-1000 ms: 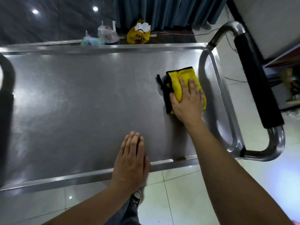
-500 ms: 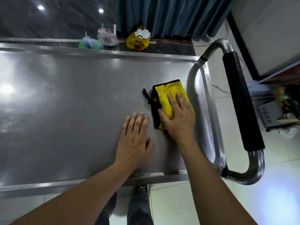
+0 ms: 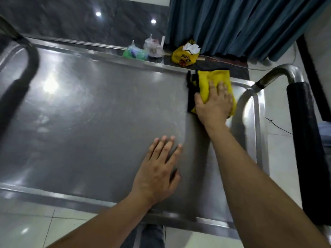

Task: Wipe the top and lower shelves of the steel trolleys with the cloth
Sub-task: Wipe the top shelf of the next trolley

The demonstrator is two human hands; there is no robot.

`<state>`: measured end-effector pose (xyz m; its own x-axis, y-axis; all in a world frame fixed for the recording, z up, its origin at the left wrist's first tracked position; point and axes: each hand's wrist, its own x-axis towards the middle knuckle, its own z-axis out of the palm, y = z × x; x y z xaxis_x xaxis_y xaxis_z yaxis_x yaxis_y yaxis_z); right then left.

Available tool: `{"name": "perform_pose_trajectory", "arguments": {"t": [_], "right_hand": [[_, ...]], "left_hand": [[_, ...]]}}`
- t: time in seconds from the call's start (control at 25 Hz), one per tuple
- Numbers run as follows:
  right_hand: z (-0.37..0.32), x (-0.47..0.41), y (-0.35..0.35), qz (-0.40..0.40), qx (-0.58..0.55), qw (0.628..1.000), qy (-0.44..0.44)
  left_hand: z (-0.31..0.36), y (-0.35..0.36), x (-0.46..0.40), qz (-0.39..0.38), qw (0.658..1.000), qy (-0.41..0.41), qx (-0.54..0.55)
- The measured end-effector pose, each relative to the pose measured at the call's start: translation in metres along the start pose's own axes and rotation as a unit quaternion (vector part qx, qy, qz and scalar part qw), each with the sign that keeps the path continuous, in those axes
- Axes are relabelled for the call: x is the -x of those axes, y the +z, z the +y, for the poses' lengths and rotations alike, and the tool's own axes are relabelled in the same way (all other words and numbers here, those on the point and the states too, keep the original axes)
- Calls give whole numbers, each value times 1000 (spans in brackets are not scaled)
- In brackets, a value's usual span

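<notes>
The steel trolley's top shelf (image 3: pixel 93 126) fills most of the view. A folded yellow cloth with black edging (image 3: pixel 211 81) lies at the shelf's far right corner, against the back rim. My right hand (image 3: pixel 215 102) presses flat on the cloth, fingers straight and spread. My left hand (image 3: pixel 159 172) rests flat on the bare steel near the front rim, fingers spread. The lower shelf is hidden under the top one.
A black-padded steel push handle (image 3: pixel 302 140) rises at the trolley's right end; another dark handle (image 3: pixel 19 83) stands at the left end. Beyond the back rim are a yellow bag (image 3: pixel 184 56), plastic bags (image 3: pixel 143 49) and a blue curtain (image 3: pixel 241 25). Tiled floor (image 3: pixel 35 228) lies in front.
My right hand has pushed the cloth away from me, from mid-shelf to the far right corner. My left hand stays flat on the steel near the front.
</notes>
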<state>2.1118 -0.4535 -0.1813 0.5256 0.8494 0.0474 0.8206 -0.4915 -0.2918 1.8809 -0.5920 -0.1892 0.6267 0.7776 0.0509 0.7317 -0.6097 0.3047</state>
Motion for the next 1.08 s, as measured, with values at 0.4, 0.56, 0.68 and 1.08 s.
{"name": "perform_pose_trajectory", "arguments": {"t": [0.4,0.56,0.68,1.08], "right_hand": [[-138,-8,44,-69,-24,968,-238],[-173,51,52,-125,-26,908,-398],[-160,58,50,-141,-34,884,-445],[-29,103,7,-38,-44,982,-181]], "left_hand": [[-3,6,3,47,998,-11,43],[-5,7,4,43,997,-12,61],[-6,4,4,49,997,-12,59],[-5,-1,2,45,999,-16,9]]}}
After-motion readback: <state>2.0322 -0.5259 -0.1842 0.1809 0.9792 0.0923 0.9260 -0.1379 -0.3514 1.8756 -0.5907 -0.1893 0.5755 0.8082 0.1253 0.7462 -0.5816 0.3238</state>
